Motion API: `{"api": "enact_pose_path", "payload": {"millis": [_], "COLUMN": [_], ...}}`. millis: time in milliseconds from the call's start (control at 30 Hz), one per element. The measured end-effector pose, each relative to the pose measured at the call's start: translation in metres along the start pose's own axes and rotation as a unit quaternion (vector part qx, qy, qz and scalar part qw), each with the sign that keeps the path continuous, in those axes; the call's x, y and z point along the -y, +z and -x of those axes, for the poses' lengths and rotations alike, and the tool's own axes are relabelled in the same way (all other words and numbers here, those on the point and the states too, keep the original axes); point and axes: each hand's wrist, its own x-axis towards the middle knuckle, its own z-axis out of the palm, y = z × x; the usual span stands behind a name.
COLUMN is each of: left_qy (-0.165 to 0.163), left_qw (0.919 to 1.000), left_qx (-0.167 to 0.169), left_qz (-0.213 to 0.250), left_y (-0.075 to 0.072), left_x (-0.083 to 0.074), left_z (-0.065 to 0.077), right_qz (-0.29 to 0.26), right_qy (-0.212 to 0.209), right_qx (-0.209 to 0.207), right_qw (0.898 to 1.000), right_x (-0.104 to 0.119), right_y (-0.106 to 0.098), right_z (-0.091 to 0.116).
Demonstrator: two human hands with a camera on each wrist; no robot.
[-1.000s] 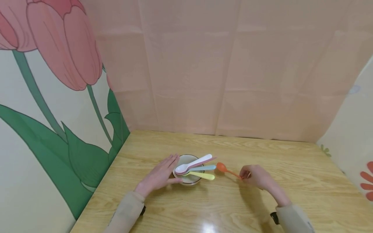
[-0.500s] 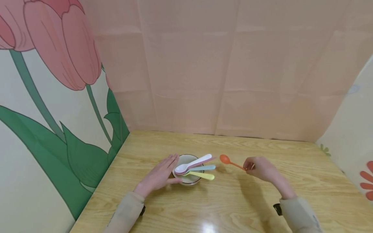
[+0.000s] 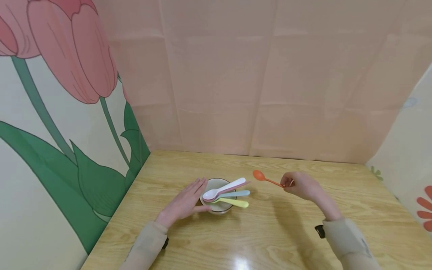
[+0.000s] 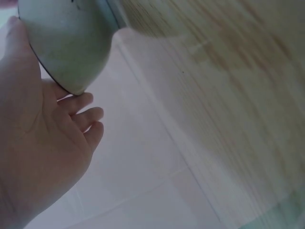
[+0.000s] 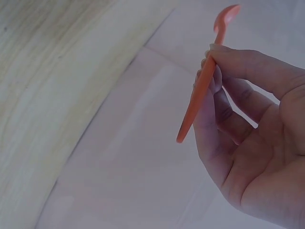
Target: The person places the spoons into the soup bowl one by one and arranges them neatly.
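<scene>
In the head view my left hand [image 3: 185, 200] holds the left side of a pale, dark-rimmed bowl [image 3: 222, 210], fingers at the far side of the rim and thumb at the near side. The left wrist view shows the bowl's outer wall [image 4: 66, 43] against this hand. Inside the bowl lie a white spoon [image 3: 224, 188], a pink spoon [image 3: 241, 185], a blue spoon [image 3: 236, 194] and a yellow spoon [image 3: 234, 203], handles leaning out to the right. My right hand [image 3: 302, 185] pinches an orange spoon [image 5: 202, 88] by its handle, raised above the table, its bowl end pointing left.
The wood-grain table [image 3: 263, 240] runs back to a pink wall covering [image 3: 216, 93]. A tulip-patterned panel [image 3: 60, 112] borders the left side, and a pale flower-patterned panel [image 3: 408, 161] borders the right.
The orange spoon, pinched by my right hand, has risen from the table and moved slightly away from me. My left hand and the bowl have stayed in place.
</scene>
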Motion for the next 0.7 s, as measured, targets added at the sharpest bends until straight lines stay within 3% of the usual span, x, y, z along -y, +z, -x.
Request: {"api": "enact_pose_path", "payload": {"millis": [700], "left_qy": [0.003], "left_qw": [0.9999], "left_qx": [0.004], "left_qz": [-0.010], "left_y": [0.001], "left_x": [0.002], "left_z": [-0.001], "right_qz": [0.016], "right_qy": [-0.041], "right_qx": [0.004], "right_qw": [0.999], "right_x": [0.033], "right_y": [-0.014], "right_z": [-0.035]}}
